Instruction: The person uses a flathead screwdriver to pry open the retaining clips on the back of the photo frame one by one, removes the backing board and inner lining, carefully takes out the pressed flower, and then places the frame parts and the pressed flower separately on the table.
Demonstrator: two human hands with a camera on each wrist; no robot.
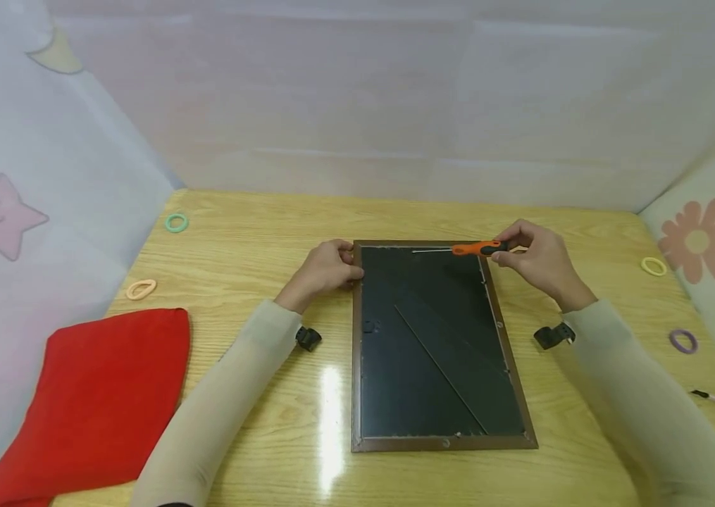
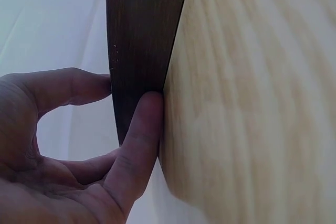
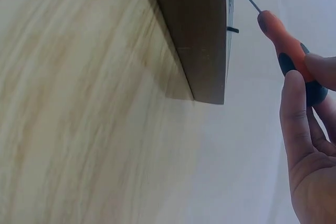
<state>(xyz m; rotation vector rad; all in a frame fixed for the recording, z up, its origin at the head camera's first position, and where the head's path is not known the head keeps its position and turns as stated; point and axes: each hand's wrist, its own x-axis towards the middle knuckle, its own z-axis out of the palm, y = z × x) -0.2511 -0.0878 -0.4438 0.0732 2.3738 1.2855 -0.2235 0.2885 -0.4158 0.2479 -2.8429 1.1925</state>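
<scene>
Only head view shows red cloth.

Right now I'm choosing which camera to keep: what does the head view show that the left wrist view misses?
Only the head view shows the right hand holding the orange screwdriver, the red cloth and the hair ties. Only the left wrist view shows a fingertip pressed against the frame's edge up close. Both show the left hand at the picture frame on the wooden table.
</scene>
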